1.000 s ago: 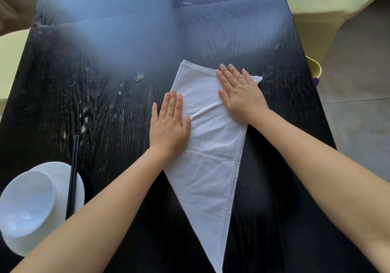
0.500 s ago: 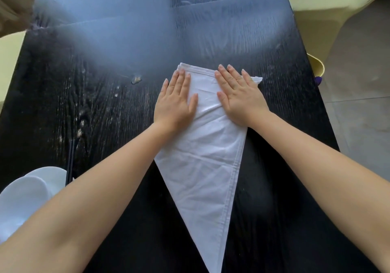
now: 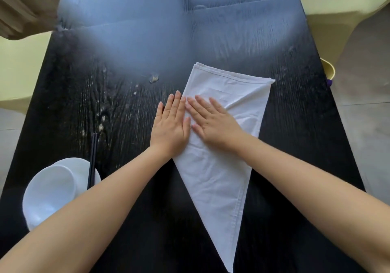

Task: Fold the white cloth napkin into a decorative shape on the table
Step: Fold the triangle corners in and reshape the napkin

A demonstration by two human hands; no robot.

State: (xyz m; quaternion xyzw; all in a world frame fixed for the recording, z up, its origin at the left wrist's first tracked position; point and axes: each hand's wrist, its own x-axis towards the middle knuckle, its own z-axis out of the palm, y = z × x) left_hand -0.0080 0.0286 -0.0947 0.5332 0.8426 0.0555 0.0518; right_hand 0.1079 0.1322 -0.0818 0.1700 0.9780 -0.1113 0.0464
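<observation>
Head view. White cloth napkin (image 3: 219,163) lies flat on the black wooden table (image 3: 88,108), folded into a long narrow triangle: wide end away from the person, sharp tip pointing back toward them at the bottom edge of the frame. Layered hems show along the far edge and down the right side.

Left hand (image 3: 171,127) is flat, fingers straight and together, resting on the napkin's left edge, partly on the table. Right hand (image 3: 213,123) is flat too, fingers spread, palm on the cloth just beside the left. Neither hand grips anything; both press down.

White bowl (image 3: 50,190) sits on a white plate (image 3: 96,172) at near left, dark chopsticks (image 3: 92,158) across the plate, well apart from the napkin.

Judgement: early folds done, crease along the left edge being flattened. Shape still a plain flat triangle; the decorative folds remain.
</observation>
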